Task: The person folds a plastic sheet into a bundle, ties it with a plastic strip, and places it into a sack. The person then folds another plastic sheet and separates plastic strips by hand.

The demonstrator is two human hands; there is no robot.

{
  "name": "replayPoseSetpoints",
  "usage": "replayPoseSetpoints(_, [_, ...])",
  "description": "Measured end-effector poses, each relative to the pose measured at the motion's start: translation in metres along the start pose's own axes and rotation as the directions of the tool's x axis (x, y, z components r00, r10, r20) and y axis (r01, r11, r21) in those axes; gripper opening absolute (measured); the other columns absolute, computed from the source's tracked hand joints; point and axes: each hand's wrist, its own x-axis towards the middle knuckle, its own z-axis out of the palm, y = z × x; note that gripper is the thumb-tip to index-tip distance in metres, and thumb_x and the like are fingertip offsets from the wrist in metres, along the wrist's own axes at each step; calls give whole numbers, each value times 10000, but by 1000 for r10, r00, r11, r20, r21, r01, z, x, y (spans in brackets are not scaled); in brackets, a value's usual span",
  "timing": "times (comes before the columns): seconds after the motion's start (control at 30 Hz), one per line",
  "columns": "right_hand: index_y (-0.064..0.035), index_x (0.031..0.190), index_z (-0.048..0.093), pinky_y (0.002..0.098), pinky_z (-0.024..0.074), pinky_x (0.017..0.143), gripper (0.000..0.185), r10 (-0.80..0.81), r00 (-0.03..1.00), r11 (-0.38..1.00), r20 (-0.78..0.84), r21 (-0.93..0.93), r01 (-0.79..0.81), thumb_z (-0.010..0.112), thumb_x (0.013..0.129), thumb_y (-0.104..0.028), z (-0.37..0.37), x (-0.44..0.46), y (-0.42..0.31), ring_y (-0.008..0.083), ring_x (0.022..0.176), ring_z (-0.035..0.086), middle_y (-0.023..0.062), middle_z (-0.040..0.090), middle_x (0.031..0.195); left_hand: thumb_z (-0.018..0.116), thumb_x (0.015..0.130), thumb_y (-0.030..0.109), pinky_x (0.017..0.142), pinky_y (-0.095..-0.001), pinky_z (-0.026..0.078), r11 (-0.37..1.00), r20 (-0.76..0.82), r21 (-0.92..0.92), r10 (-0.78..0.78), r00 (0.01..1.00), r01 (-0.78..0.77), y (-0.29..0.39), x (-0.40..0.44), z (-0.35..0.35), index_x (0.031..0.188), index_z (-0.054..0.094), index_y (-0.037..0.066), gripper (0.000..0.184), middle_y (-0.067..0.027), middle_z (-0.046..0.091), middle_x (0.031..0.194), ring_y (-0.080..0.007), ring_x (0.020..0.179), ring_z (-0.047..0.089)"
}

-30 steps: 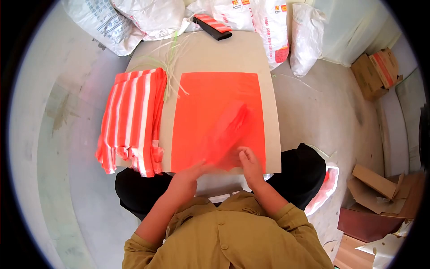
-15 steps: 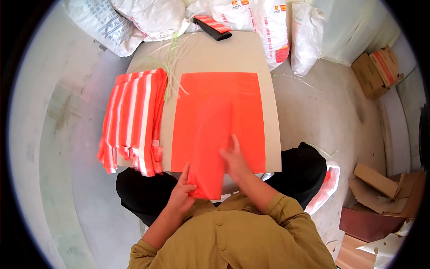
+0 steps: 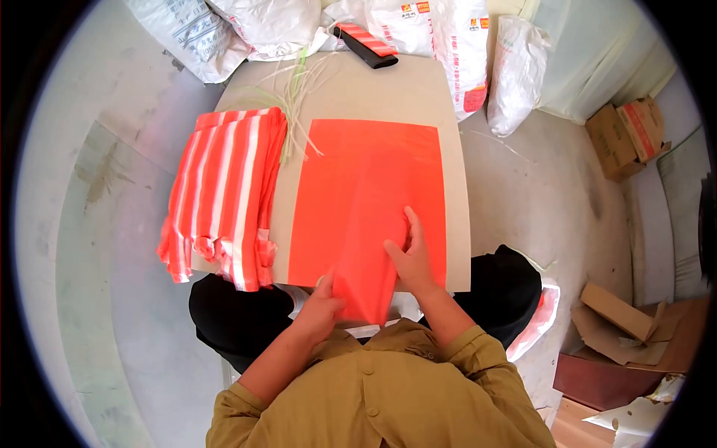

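Observation:
A long, folded red plastic sheet slants from my lap up onto a flat stack of red plastic sheets, its near end past the board's edge. My left hand pinches its lower left edge between thumb and fingers. At its right edge is my right hand, with thumb and fingers apart. The thumb lies over the sheet, and the fingers point away from me. To the left lies a pile of red-and-white striped plastic bags.
Pale green and white strips lie beside the striped pile. A black-and-red striped roll rests at the far edge of the beige board. White sacks stand behind; cardboard boxes are on the right.
Both hands and the folded sheet have shifted to the right, and its near end has moved slightly away from me. The camera view has shifted slightly.

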Motion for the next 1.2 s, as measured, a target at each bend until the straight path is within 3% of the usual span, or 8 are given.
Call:
replayPoseSetpoints(0.2, [-23,1509,423,446,262,1217,637,37,998,857,45,-515,-8,658,954,-228,-19,7,14,374,1520,244,265,213,1640,401,839,-153,1093,-324,408,998,-76,7,-66,995,66,-23,10,-1,1640,148,123,884,-83,331,1611,-217,1432,401])
replayPoseSetpoints(0.3, [-59,1503,448,506,217,1226,656,-203,968,574,149,-782,241,681,928,-271,-16,15,9,428,1525,195,266,216,1638,403,820,-175,1128,-338,386,993,-59,-65,-103,993,99,-24,7,-3,1643,143,130,915,-73,293,1640,-217,1457,381])
replayPoseSetpoints(0.4, [-85,1486,478,555,200,1219,650,-102,944,293,313,-898,329,691,909,-293,-7,23,-7,458,1518,180,261,221,1636,412,816,-179,1145,-347,378,994,-27,-53,-95,995,93,-30,8,-7,1643,143,131,924,-67,281,1649,-217,1464,378])
replayPoseSetpoints(0.5, [-108,1473,498,576,191,1216,631,-118,914,334,389,-851,405,687,905,-308,1,34,-11,455,1516,187,261,209,1639,410,822,-175,1139,-346,385,996,-21,20,-82,996,82,-27,8,-3,1643,142,128,915,-72,288,1643,-215,1454,391])
replayPoseSetpoints(0.7, [-47,1521,404,501,257,1217,619,-203,979,746,-3,-649,153,608,985,-281,-17,65,24,403,1530,199,247,209,1644,525,928,-15,1172,-328,326,975,-31,222,28,999,-21,-35,10,-7,1631,128,66,812,-123,294,1636,-208,1477,344])
replayPoseSetpoints(0.9, [-35,1572,293,439,346,1181,675,-170,984,759,43,-631,159,607,996,-193,-22,63,17,338,1506,291,220,216,1647,564,974,45,1191,-337,297,805,-14,579,169,986,-130,-46,23,-15,1628,118,50,791,-142,301,1634,-207,1490,319])
replayPoseSetpoints(1.0, [-66,1601,233,418,394,1140,740,82,981,993,-178,-66,-95,627,988,-192,-17,80,15,299,1429,413,194,348,1588,536,970,-13,1192,-336,296,734,-24,673,150,988,-95,-42,22,-14,1628,116,49,784,-131,306,1632,-199,1484,327])
replayPoseSetpoints(1.2, [-81,1619,191,381,445,1059,889,330,936,915,-120,-202,-348,723,924,-233,-32,104,-14,250,1237,558,168,567,1367,532,961,24,1134,-322,364,790,-6,603,147,989,-114,-56,28,-29,1617,184,57,743,-155,404,1574,-221,1414,436])
